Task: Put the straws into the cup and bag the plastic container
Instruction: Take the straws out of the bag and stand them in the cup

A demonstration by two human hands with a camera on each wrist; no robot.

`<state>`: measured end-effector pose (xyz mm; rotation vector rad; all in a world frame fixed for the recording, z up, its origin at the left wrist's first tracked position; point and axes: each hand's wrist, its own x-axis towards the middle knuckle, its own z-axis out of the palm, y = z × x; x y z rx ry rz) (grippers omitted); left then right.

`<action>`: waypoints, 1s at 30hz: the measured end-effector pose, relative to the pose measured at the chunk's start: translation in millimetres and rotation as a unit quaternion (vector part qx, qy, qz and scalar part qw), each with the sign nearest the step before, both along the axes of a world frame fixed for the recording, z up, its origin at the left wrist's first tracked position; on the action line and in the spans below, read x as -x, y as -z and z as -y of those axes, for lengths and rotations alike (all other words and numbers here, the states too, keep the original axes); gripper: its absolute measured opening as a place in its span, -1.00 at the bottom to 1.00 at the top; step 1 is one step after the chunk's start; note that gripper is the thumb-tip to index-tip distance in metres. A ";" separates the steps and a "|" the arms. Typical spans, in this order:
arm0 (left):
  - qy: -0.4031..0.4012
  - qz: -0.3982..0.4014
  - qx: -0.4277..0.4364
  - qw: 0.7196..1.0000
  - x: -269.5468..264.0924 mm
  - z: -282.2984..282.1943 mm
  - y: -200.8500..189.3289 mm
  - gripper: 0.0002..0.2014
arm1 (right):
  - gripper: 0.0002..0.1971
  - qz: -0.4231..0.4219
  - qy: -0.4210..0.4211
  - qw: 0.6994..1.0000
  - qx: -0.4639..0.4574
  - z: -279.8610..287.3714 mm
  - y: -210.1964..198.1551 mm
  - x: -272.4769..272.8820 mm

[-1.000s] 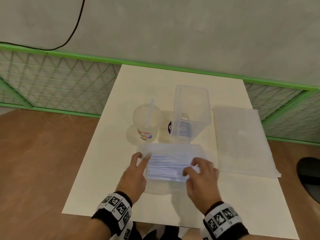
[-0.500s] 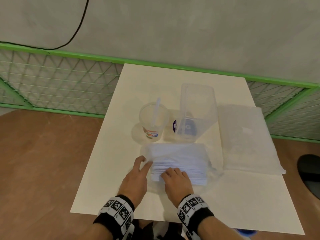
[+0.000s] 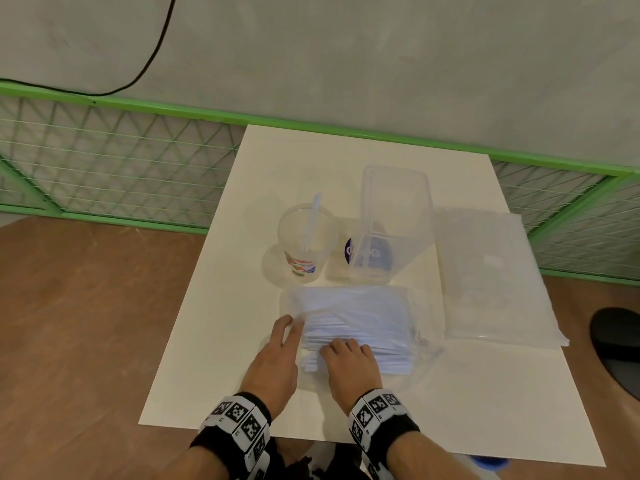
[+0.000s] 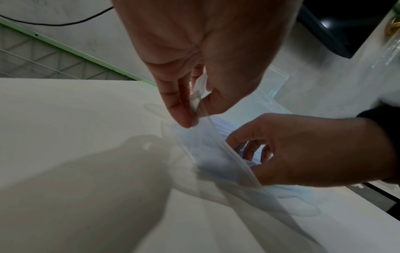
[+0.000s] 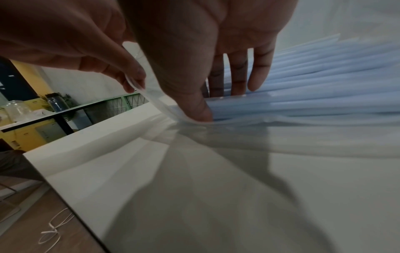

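Head view shows our right hand has crossed from the right end of the straw packet to its left end, beside our left hand. Left fingers pinch the wrapper's open edge; right fingers lie spread on the straws inside. We judge extraction is beginning. One straw stands in the cup; container and bag wait farther back on the bench.
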<state>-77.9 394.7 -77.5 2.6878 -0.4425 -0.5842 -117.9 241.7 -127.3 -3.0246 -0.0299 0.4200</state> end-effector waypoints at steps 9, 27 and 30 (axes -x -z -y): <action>-0.003 -0.013 -0.006 1.000 -1.4 1.3 -1.7 -0.26 | -0.65 -0.035 -0.040 0.998 0.042 -1.3 -6.0 -7.0; -0.013 0.003 0.032 0.999 -3.9 -3.7 -8.1 -0.31 | -0.82 0.124 0.133 0.839 -0.513 17.6 -93.9 -4.4; -0.018 0.007 0.038 0.999 -9.7 -8.3 -9.5 -0.42 | -0.89 0.139 0.205 0.805 -0.538 23.0 -96.0 0.9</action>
